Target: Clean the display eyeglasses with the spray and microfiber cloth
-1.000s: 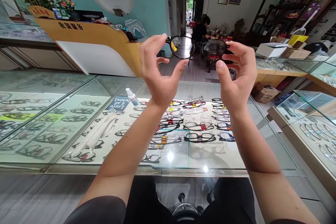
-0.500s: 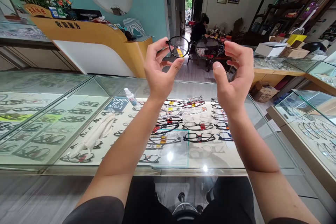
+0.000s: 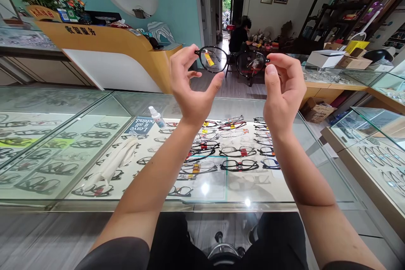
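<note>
A pair of black round-rimmed eyeglasses (image 3: pixel 232 56) is raised above the glass counter, lenses facing me. A yellow tag shows at its left lens and small red lettering at the right one. My left hand (image 3: pixel 193 84) grips the left end of the frame at the fingertips, its thumb spread away below the lens. At the other end, my right hand (image 3: pixel 284 90) holds the frame by its right hinge, the thumb just under it. The folded or spread state of the temples is hard to make out.
Under my arms stands a glass display counter (image 3: pixel 177 206) with several rows of eyeglasses. A white spray bottle (image 3: pixel 157 117) and a cream cloth (image 3: pixel 118 160) lie on its left part. Beyond it, a person (image 3: pixel 239 38) sits at a cluttered table. Another glass case (image 3: pixel 373 152) flanks the right.
The eyeglasses have shifted slightly left and tilted, their right end now lower. My right thumb has come up close to the frame, and my left hand has moved a little left.
</note>
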Tool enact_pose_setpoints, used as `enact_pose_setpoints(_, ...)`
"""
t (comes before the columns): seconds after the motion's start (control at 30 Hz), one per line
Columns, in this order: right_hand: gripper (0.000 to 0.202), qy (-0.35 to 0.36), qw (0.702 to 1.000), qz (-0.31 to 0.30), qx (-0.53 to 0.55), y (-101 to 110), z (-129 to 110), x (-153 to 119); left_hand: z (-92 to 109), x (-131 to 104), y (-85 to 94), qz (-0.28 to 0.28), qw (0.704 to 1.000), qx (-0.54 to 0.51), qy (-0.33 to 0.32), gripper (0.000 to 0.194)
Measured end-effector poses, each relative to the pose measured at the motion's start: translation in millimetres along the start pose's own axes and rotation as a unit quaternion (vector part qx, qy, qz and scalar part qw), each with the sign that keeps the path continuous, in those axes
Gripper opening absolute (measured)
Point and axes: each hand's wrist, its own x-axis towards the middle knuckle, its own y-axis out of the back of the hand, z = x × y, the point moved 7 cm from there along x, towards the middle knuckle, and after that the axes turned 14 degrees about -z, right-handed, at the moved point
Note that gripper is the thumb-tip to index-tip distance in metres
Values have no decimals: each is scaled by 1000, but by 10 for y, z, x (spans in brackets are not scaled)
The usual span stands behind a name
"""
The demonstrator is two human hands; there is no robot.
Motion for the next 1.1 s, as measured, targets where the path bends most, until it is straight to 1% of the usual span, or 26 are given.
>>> enact_pose_setpoints(0.13,50,-31,999,15,37,-6,68,-1,76,-45,96,80,997,1,14,88)
enact_pose_setpoints(0.2,51,-42,997,29,64,9,99,-4,135,-62,134,102,995,-6,17,86)
enact_pose_setpoints(0.27,51,-44,994,32,97,21,120,-1,190,-66,149,97,995,-15,22,82)
enact_pose_setpoints(0.33,46,-47,987,26,154,29,157,7,228,-68,156,85,996,-22,32,80)
enact_pose_setpoints(0.4,40,-63,974,21,218,29,216,13,250,-72,166,79,996,-27,41,80)
enact_pose_setpoints(0.47,38,-84,964,10,252,12,269,17,256,-75,170,79,995,-36,43,80)
enact_pose_setpoints(0.57,42,-102,957,-9,272,-29,299,22,241,-84,171,90,994,-51,34,77)
enact_pose_setpoints(0.67,43,-110,948,-2,300,-34,299,18,222,-96,175,115,992,-57,12,79)
enact_pose_setpoints(0.73,47,-111,949,-4,296,-27,289,18,210,-96,167,125,990,-73,-3,82)
enact_pose_setpoints(0.87,61,-119,949,-37,289,-21,275,18,219,-72,127,115,985,-125,-30,83)
enact_pose_setpoints(0.97,69,-119,947,-67,292,-3,215,17,240,-62,120,117,980,-151,-49,82)
enact_pose_setpoints(1.1,69,-120,942,-91,300,49,70,-23,206,-37,50,97,976,-191,-46,81)
